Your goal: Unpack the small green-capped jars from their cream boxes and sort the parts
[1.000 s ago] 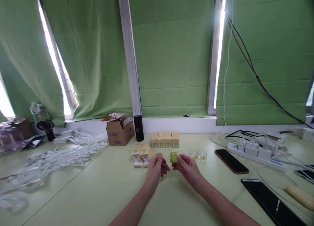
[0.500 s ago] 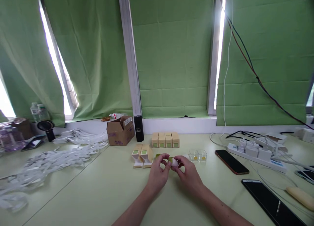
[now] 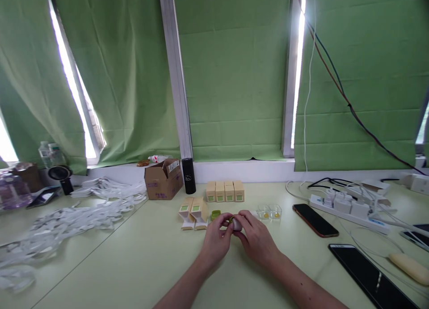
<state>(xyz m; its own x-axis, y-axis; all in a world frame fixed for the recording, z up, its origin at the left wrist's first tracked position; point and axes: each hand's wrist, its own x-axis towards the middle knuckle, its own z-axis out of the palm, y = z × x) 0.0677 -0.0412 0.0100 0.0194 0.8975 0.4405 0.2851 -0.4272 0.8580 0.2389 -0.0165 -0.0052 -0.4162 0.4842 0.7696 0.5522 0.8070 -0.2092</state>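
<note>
Between the fingertips of both hands, near the table's middle, is a small rounded white object (image 3: pixel 237 224) with a green part on its left side. My left hand (image 3: pixel 216 239) pinches the green side. On the white side, my right hand (image 3: pixel 257 237) has its fingers closed around it. A small green piece (image 3: pixel 215 214) lies just behind my left hand. Two open cardboard boxes (image 3: pixel 200 210) with green labels stand to the left. Behind my right hand sit clear cups (image 3: pixel 275 211) with something yellow inside.
Several closed small boxes (image 3: pixel 229 191) stand in a row behind. A brown carton (image 3: pixel 163 179) and black cylinder (image 3: pixel 189 175) are at the back. White strips (image 3: pixel 73 224) spread over the left; phones (image 3: pixel 315 220) and a power strip (image 3: pixel 348 213) lie at the right.
My right hand's fingers have moved further over the white object and cover more of it. The green piece behind my left hand shows more. The view has shifted slightly.
</note>
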